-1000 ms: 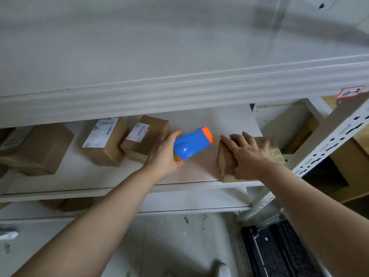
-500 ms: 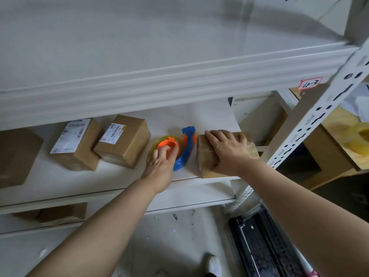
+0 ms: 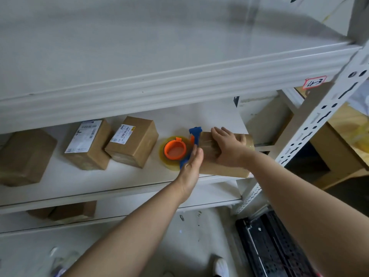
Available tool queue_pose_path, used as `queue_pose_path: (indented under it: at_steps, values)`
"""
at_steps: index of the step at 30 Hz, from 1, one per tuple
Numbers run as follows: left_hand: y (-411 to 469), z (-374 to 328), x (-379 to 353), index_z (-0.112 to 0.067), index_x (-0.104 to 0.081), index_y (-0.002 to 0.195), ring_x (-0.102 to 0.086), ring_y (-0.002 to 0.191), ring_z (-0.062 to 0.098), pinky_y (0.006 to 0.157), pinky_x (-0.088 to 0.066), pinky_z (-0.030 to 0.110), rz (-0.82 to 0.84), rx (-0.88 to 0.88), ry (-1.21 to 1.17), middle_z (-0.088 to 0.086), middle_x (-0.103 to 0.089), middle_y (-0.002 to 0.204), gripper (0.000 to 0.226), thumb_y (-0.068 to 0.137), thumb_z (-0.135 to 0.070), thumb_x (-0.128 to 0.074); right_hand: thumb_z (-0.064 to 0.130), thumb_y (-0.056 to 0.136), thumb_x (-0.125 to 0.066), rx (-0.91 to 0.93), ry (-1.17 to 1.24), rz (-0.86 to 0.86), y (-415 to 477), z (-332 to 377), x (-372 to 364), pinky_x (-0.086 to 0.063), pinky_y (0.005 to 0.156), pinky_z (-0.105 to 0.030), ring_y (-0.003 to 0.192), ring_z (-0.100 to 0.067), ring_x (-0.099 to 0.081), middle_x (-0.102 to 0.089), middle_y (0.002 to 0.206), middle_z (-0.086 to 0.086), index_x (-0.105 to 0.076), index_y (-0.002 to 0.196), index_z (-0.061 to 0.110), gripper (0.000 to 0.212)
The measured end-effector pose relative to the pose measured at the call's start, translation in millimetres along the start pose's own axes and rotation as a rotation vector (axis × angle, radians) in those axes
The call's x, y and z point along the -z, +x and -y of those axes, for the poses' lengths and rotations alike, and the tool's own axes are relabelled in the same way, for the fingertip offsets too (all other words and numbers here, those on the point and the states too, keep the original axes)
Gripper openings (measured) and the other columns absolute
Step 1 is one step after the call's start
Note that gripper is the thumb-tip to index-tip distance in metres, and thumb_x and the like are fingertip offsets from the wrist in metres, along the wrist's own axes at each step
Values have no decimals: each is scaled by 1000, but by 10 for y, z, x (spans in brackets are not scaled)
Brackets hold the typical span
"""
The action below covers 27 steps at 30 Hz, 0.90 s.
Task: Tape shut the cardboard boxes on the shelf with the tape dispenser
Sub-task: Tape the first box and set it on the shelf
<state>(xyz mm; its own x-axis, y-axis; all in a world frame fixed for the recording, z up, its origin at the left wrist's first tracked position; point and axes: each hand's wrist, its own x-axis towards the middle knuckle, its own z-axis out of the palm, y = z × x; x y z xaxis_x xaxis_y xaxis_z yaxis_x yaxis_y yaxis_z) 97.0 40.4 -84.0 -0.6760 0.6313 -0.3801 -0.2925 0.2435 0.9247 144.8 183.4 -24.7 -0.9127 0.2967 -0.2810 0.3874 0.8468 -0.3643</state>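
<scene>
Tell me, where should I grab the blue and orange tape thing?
Grab the tape dispenser by its blue handle, coming from the near side, as the left hand does. The handle points toward you; the tape roll fills its left, and its far tip meets the box.

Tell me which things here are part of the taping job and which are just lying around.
Job: tape dispenser in left hand; end box under right hand; left labelled box; right labelled box; plain box far left.
Lying about: black crate on the floor; numbered shelf tag; lower-shelf box.
</scene>
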Motion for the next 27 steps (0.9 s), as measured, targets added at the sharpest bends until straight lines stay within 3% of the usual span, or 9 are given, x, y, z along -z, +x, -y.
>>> queue_pose_path:
  at_steps: [4,8,11,13,14,17,20,23,27]
  values:
    - [127,77,80,-33,-50,136,-45,131,7,117,-27,38,-91,65,-13,-14,-53,138,93,62,-89,-51,1,82,-58,-10,399,-217,-113,-203,125,-10,119,-34,149,-21,-5,-15,161,-4,-28,150,9,75]
    - [80,-256,-49,-23,-54,134,-48,129,13,114,-32,38,-127,10,159,-6,-56,137,77,74,-68,-40,7,89,-50,-274,373,-318,-235,-383,-38,-24,114,-49,144,-39,-15,-11,157,-21,-6,150,2,75]
    - [45,-271,-158,-24,-57,130,-51,124,18,110,-37,38,-117,73,288,-4,-59,132,68,77,-63,-38,12,89,-51,-479,544,-291,-299,-462,-135,-45,89,-38,117,-38,-49,-44,136,-23,-18,144,-2,65]
    - [-38,-302,-176,-26,-59,122,-55,114,16,103,-41,34,-137,76,233,-5,-62,122,36,94,-42,-45,11,86,-57,-472,683,-354,-330,-516,-109,-48,70,-31,94,-26,-57,-56,118,-14,-35,135,1,55]
    - [-32,-295,-152,-26,-57,123,-55,108,13,99,-41,33,-139,42,201,-7,-61,118,27,98,-27,-47,13,83,-61,-456,787,-404,-352,-552,-100,-51,72,-32,93,-23,-59,-58,119,-11,-41,133,4,54]
    - [18,-237,-48,-29,-51,130,-56,106,10,97,-42,32,-107,-66,312,-9,-61,119,46,91,-6,-53,24,77,-70,-450,1083,-468,-440,-622,-95,-51,96,-42,109,-26,-60,-58,124,-8,-42,140,12,70]
    - [30,-186,-28,-31,-51,112,-61,96,19,89,-52,39,-74,67,495,1,-65,109,44,76,-8,-58,30,72,-63,-498,1235,-371,-517,-581,-168,-51,88,-39,102,-24,-58,-56,107,-6,-41,130,11,65]
    - [-38,-286,-83,-16,-52,111,-57,89,20,74,-45,33,-76,232,372,7,-62,107,47,68,-29,-65,31,72,-56,-532,1316,-276,-571,-498,-267,-51,86,-39,98,-20,-53,-49,105,-4,-34,120,15,55]
    - [29,-283,-120,-20,-54,110,-55,88,17,76,-45,31,-129,165,414,0,-60,104,30,89,-41,-57,9,89,-50,-538,1247,-252,-573,-513,-304,-51,94,-46,105,-27,-56,-51,116,-11,-30,130,14,46]
